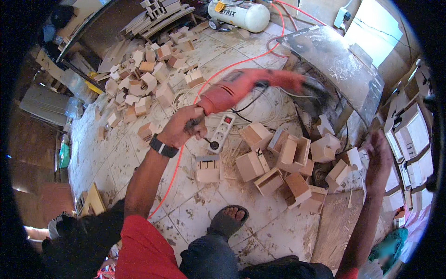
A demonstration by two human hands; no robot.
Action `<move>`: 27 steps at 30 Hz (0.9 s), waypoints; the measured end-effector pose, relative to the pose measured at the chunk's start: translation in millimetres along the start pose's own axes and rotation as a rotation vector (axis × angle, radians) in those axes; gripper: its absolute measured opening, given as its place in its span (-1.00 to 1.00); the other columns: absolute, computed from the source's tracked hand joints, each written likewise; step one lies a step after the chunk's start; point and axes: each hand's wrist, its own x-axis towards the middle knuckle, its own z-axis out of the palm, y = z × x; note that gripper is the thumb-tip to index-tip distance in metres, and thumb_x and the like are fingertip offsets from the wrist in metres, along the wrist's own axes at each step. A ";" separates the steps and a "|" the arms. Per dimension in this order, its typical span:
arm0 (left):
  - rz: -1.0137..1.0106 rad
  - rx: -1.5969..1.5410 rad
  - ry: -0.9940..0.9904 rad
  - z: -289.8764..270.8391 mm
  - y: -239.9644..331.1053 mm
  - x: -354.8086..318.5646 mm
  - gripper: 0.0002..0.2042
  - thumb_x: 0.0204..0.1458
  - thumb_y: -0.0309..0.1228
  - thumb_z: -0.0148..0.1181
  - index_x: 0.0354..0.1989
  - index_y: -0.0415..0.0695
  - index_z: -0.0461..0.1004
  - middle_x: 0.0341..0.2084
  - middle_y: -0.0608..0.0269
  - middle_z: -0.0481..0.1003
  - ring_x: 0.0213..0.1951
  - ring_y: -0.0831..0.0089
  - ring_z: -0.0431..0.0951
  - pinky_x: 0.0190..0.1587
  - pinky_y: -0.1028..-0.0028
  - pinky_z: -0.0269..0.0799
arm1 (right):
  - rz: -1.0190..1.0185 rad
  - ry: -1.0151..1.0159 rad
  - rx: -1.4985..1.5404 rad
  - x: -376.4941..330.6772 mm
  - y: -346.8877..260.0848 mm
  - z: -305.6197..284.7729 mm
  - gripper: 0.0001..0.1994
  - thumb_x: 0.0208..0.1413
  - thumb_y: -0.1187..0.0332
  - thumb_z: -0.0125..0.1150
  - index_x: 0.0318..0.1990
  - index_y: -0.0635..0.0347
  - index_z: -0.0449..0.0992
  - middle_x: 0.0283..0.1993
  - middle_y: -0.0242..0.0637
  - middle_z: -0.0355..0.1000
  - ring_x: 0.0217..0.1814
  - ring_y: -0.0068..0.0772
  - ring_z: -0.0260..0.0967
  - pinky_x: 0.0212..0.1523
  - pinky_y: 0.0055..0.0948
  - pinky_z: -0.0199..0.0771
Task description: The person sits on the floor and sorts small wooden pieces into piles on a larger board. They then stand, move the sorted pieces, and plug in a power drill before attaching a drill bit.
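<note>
My left hand (183,128), with a dark watch on the wrist, is closed around the narrow front end of a red power drill (227,95). The drill's body stretches up and to the right, its far end smeared by motion. Below it a white power strip (224,130) with a red switch lies on the floor, a black plug (214,145) at its near end. My right hand (378,153) is raised at the right, beside stacked wooden pieces (411,135); its fingers are blurred. A loose pile of small wooden boxes (292,153) lies between my hands.
Many more wooden blocks (144,79) are heaped at the far left. A white air compressor (239,16) stands at the back, and a red hose (174,169) crosses the tiled floor. A worn, dark board (339,60) leans at the right. My sandalled foot (228,221) is below.
</note>
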 end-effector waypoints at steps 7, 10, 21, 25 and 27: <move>-0.075 0.248 -0.544 163.0 -28.7 -35.3 -0.52 0.06 -0.28 0.07 0.15 -0.20 0.24 -0.54 0.24 0.47 -0.63 0.47 0.51 -0.60 0.47 0.46 | 0.286 -0.515 -0.476 -70.2 30.7 -66.4 -0.34 0.09 0.02 0.14 0.25 0.26 0.20 0.17 -0.15 0.31 0.22 -0.24 0.24 0.28 -0.26 0.09; -0.276 0.243 -0.847 239.6 -49.6 -35.3 -0.57 0.08 -0.26 0.00 0.13 -0.14 0.27 -0.57 0.31 0.41 -0.71 0.52 0.46 -0.69 0.55 0.43 | 0.703 -0.738 0.185 -173.7 88.6 -71.2 -0.20 -0.20 -0.06 0.37 0.15 0.27 0.28 0.05 -0.07 0.38 0.03 -0.02 0.39 0.05 -0.05 0.38; -0.675 0.327 -1.120 337.7 -90.5 29.8 -0.33 0.07 0.23 -0.13 0.19 -0.03 0.19 -0.51 -0.09 0.50 -0.43 0.08 0.60 -0.40 0.28 0.57 | 0.403 0.191 0.879 -337.3 87.8 -78.7 -0.47 -0.29 0.11 0.45 -0.22 0.24 0.38 -0.36 -0.23 0.42 -0.35 -0.23 0.44 -0.31 -0.22 0.50; 0.107 1.047 -1.027 280.9 -141.2 28.5 -0.39 0.08 0.12 -0.02 0.15 -0.09 0.26 -0.25 -0.07 0.50 -0.13 0.10 0.51 -0.08 0.23 0.43 | 0.005 0.403 1.095 -350.3 82.1 -120.7 -0.55 -0.07 0.07 0.32 -0.14 0.13 0.33 -0.40 -0.40 0.24 -0.40 -0.45 0.22 -0.43 -0.39 0.34; 0.154 1.226 -1.167 233.3 -161.6 0.9 -0.49 0.05 0.08 0.04 -0.05 -0.13 0.42 -0.25 -0.04 0.50 -0.12 0.11 0.50 -0.10 0.22 0.41 | -0.035 0.551 1.131 -357.8 78.5 -150.4 -0.57 -0.03 0.07 0.29 -0.12 0.10 0.33 -0.45 -0.43 0.16 -0.43 -0.47 0.16 -0.45 -0.43 0.29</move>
